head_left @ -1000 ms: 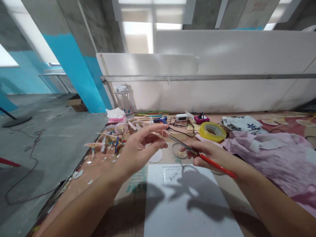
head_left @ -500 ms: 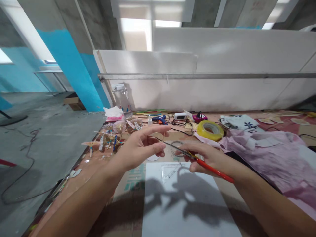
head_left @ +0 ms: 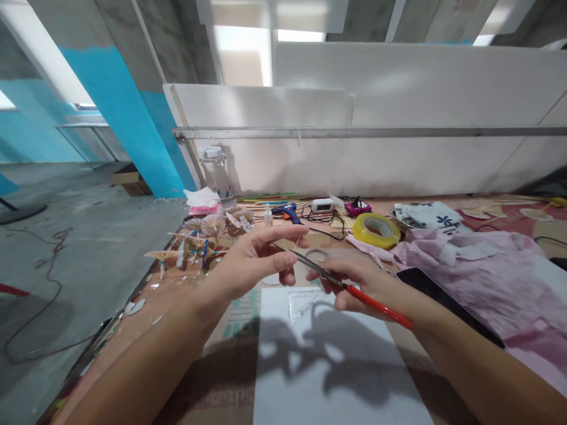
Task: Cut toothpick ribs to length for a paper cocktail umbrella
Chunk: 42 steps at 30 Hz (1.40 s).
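Above the white paper (head_left: 336,360), my left hand (head_left: 259,254) is curled, with a short thin stick (head_left: 297,241) held between index finger and thumb. My right hand (head_left: 361,277) is closed around red-handled long-nose pliers (head_left: 376,305). Their slim dark jaws reach left to the fingers of my left hand, beside the stick; whether they grip it I cannot tell. A clear set square (head_left: 303,304) lies on the paper below. Behind my right fingers shows part of a grey ring (head_left: 318,255), perhaps a tape roll.
Small paper umbrellas (head_left: 212,224) stand at the left. Further back are a blue glue gun (head_left: 286,211), a small glue bottle (head_left: 268,216) and a plastic jug (head_left: 215,171). Yellow tape (head_left: 376,230), a dark phone or tablet (head_left: 447,304) and pink cloth (head_left: 478,265) lie right.
My right hand and the pliers have shifted slightly left and the jaws reach further along my left fingers. The left hand keeps nearly the same pose. The view tilts slightly.
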Available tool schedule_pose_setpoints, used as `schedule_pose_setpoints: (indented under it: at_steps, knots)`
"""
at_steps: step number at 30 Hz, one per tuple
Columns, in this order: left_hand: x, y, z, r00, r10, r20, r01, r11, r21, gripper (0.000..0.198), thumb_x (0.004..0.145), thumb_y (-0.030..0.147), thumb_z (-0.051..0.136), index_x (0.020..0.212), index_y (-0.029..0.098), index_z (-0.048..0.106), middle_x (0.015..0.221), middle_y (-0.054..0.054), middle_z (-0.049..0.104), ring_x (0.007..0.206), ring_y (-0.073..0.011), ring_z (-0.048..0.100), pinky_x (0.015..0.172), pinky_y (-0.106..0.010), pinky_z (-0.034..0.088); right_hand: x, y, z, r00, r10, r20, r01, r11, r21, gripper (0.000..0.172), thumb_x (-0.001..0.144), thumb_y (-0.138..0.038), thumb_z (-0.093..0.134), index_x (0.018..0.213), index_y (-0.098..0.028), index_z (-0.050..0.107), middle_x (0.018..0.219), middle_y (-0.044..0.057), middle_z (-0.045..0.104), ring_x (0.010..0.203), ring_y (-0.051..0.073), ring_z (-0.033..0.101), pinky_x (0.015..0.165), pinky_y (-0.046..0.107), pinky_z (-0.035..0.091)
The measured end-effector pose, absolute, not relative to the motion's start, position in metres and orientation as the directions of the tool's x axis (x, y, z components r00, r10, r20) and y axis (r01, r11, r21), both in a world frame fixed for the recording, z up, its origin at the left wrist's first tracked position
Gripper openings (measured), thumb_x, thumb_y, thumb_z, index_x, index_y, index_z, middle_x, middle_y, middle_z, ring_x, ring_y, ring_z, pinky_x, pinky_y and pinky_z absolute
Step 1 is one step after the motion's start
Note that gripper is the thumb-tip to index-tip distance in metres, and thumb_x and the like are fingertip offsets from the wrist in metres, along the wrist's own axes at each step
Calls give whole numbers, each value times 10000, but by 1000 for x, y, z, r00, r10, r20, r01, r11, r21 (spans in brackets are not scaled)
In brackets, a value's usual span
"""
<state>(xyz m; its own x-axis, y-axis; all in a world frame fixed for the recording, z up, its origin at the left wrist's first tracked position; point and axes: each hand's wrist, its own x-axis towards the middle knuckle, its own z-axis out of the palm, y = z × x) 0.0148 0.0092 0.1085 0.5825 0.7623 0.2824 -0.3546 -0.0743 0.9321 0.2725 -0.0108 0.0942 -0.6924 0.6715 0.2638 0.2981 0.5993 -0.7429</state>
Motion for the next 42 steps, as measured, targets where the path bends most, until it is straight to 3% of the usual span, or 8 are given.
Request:
schedule_pose_setpoints:
  at_steps: [6,16,21,27,33,42]
  knots:
    - [16,10,105,584,755,298,-378,-72,923,376,820,173,827,1154,339,785,1017,1,746,645,-65,709,620,-161,589,267,-17,97,-673,695,254,286,561,-777,689,877,-792,534,1164,-188,700,818,18,588,683,138,546,591,243,437]
    - [18,11,106,669,685,288,-407,13,913,368,841,152,803,1173,309,779,1074,-40,778,657,-77,708,630,-183,597,267,-21,98,-658,733,174,305,470,-828,684,847,-800,577,1169,-211,707,854,28,580,701,149,510,603,260,431]
    - [21,7,108,720,648,250,-386,74,919,354,834,141,808,1156,288,786,962,-38,781,640,-84,702,615,-188,588,267,-24,99,-660,744,98,310,389,-867,695,833,-784,620,1206,-200,680,942,46,602,757,158,506,646,274,432]
    - [23,7,108,712,641,287,-415,54,908,346,837,145,806,1145,300,788,1005,-36,783,649,-77,704,608,-174,585,267,-25,95,-662,744,92,317,389,-865,696,846,-770,618,1237,-197,675,981,58,620,816,176,534,692,288,445]
    - [24,6,110,699,671,248,-386,62,920,328,801,159,841,1107,271,805,941,-50,795,632,-87,694,593,-179,583,268,-25,84,-653,749,110,261,359,-896,702,842,-748,647,1333,-246,659,1142,92,646,966,232,596,853,377,508]
    - [22,4,112,711,659,243,-361,47,931,319,811,191,834,1122,256,802,936,-53,773,636,-89,677,604,-198,577,262,-26,103,-683,723,104,303,410,-860,769,818,-849,549,1183,-190,704,942,58,601,797,179,535,684,296,449]
